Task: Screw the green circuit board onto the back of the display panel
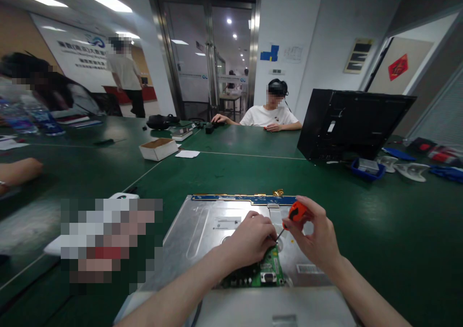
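In the middle of the view my right hand grips a screwdriver by its orange and black handle. Its thin shaft slants down to the left, with the tip at the upper edge of a green circuit board. Beside the tip is my left hand, fingers curled and closed low over the board; what they hold, if anything, is hidden. The board sits on the silver metal back of a flat panel. A blue circuit strip runs along the panel's far edge.
A black monitor casing stands at the right, near a blue tray. An open cardboard box and white paper lie farther left. Across the green table sits a person; another person's forearm rests at far left.
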Demonstrator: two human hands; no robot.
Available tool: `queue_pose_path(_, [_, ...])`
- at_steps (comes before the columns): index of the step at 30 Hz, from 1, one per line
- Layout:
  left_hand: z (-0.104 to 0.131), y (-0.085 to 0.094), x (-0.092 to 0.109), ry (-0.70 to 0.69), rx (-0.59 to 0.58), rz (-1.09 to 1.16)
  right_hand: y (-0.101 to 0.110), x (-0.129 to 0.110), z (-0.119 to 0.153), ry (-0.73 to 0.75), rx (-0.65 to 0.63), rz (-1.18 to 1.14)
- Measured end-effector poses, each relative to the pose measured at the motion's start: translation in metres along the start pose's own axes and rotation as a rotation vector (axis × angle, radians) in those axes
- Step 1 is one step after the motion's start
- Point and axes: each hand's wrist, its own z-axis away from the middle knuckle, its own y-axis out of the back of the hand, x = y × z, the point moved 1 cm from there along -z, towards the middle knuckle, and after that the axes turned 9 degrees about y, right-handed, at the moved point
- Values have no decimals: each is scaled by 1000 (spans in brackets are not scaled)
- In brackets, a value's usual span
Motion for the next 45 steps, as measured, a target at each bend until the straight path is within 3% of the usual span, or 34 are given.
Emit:
queue_pose_path(8, [-1, 1, 1, 9, -6, -11, 3, -5, -4, -37, -85, -98])
queue_pose_path(19, [-1, 0, 2, 12, -4, -20, 1, -1, -1, 14, -27, 43])
queue_pose_path(27, [-1, 2, 3, 23, -23, -28, 3, -5, -4, -55, -73, -69])
queue_pose_path(34, [-1, 1, 1, 9, -12, -25, 2, 1, -1, 11, -11, 28])
queue_pose_path(45, [-1, 0, 1, -1, -2, -46, 4, -4, -3, -28, -72, -52])
